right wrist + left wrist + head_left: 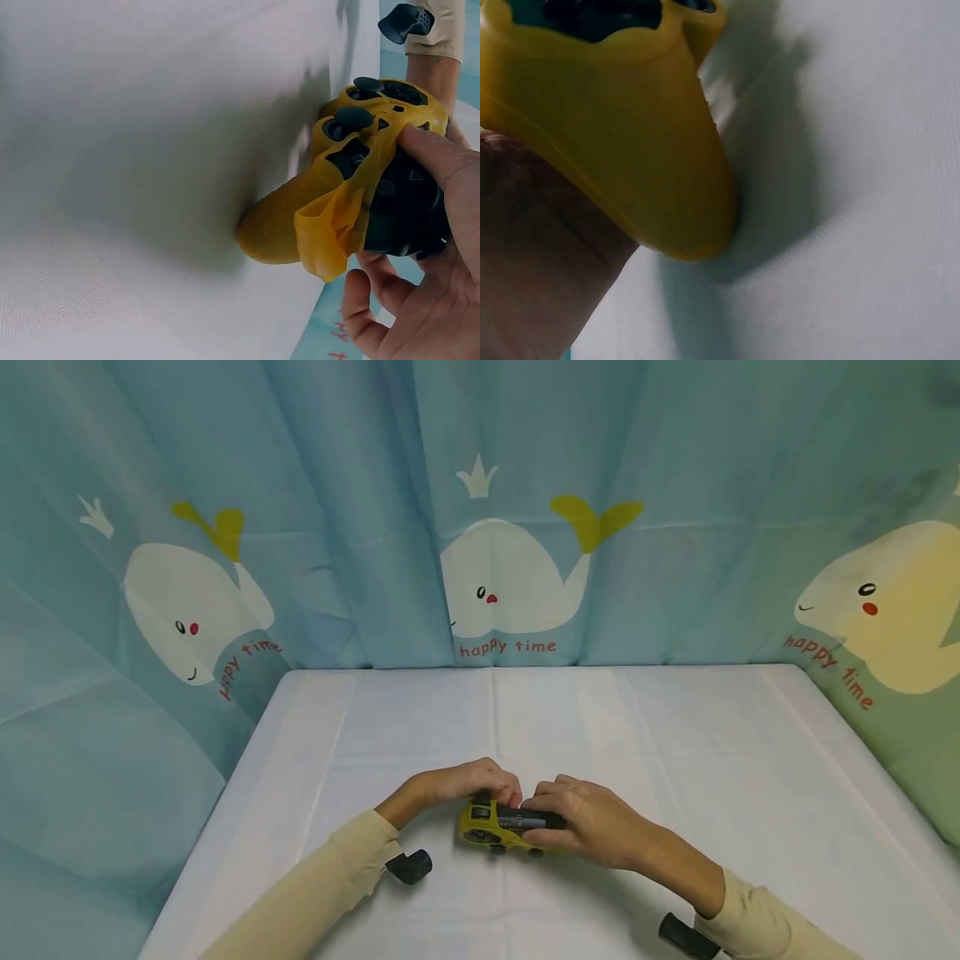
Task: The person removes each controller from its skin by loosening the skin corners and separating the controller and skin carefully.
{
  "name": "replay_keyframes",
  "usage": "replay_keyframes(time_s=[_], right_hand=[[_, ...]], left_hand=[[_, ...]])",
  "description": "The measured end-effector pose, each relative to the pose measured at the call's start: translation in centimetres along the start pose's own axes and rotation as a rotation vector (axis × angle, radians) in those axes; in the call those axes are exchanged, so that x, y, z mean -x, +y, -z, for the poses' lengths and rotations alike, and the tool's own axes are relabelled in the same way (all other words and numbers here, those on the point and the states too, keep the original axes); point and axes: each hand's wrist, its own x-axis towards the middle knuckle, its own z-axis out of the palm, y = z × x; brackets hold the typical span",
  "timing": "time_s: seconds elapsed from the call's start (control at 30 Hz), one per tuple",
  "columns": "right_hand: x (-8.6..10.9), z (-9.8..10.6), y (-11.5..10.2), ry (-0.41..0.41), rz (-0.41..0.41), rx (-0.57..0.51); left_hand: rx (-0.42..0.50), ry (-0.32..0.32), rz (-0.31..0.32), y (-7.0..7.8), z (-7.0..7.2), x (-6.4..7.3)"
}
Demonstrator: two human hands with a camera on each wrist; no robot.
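A black game controller [401,202] with a yellow silicone cover [480,828] is held low over the white table, tilted on edge. The left hand [468,779] curls its fingers over the far side at the covered left end. In the left wrist view the palm [547,255] lies behind a yellow handle. The right hand [600,818] grips the other end, its thumb [435,154] on the face near the buttons. There the cover is pulled back and bunched, leaving the black shell bare. Two dark thumbsticks [354,117] poke through the cover.
A white cloth covers the table [405,718]. Blue-green curtains [360,485] with printed whales stand around its back and sides. A black wrist camera [409,866] sits at the left cuff, another black camera [686,935] at the right cuff.
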Motion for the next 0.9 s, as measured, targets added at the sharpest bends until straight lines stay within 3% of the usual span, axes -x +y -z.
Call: replay_keyframes(time_s=[0.17,0.33,0.47,0.63,0.8,0.9], right_hand=[[-0.2,0.2,-0.1,-0.007,-0.001,0.011],[-0.3,0.3,-0.2,-0.021,-0.019,0.039],[-0.5,0.3,-0.4,-0.044,-0.032,0.064],[-0.5,0.2,-0.7,-0.057,-0.039,0.097],[-0.3,0.1,-0.8,-0.042,-0.016,0.170],[-0.2,0.0,-1.1,-0.034,-0.005,0.224]], left_hand=[[0.161,-0.019,-0.052,-0.3,0.3,0.5],[0.245,0.016,-0.018,-0.2,0.5,1.3],[0.219,0.053,0.019,-0.1,0.4,2.3],[0.156,0.137,-0.039,0.0,-0.3,3.6],[0.176,0.234,-0.050,0.0,-1.2,4.4],[0.177,0.247,-0.058,0.0,-1.4,4.8]])
